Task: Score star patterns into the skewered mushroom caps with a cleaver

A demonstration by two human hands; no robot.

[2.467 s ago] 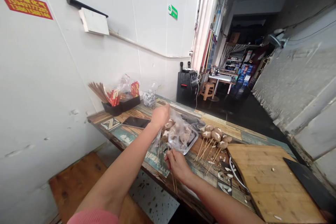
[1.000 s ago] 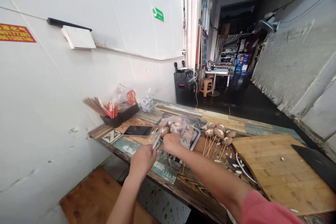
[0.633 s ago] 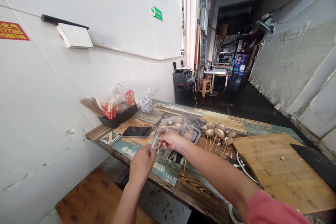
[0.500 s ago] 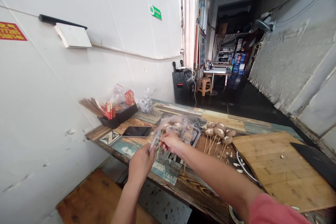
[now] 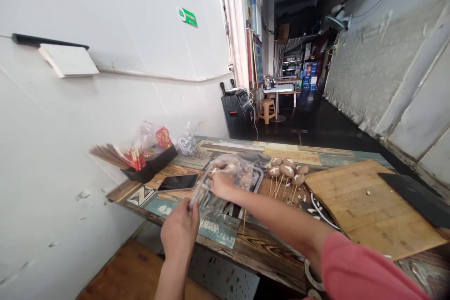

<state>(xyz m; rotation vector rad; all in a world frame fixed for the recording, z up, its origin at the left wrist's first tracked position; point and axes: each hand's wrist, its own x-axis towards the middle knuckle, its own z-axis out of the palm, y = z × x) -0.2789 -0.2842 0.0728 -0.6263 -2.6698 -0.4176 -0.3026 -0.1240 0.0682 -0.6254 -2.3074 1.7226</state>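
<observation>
My left hand pinches the near edge of a clear plastic bag above the table. My right hand is curled at the mouth of the bag, next to the brown mushrooms inside it. Its fingertips are hidden, so what they grip cannot be made out. The bag lies partly over a tray with a dark rim. To the right, several skewered mushrooms with white crosses cut in their caps lie with their sticks toward me.
A wooden cutting board with a dark knife blade fills the right side. White mushroom scraps lie beside it. A phone rests left of the bag, and a black holder with chopsticks stands by the wall.
My right hand has moved slightly up and forward to the mushrooms in the bag. My left hand has shifted left and down, still on the bag's edge. The whole view has turned right.
</observation>
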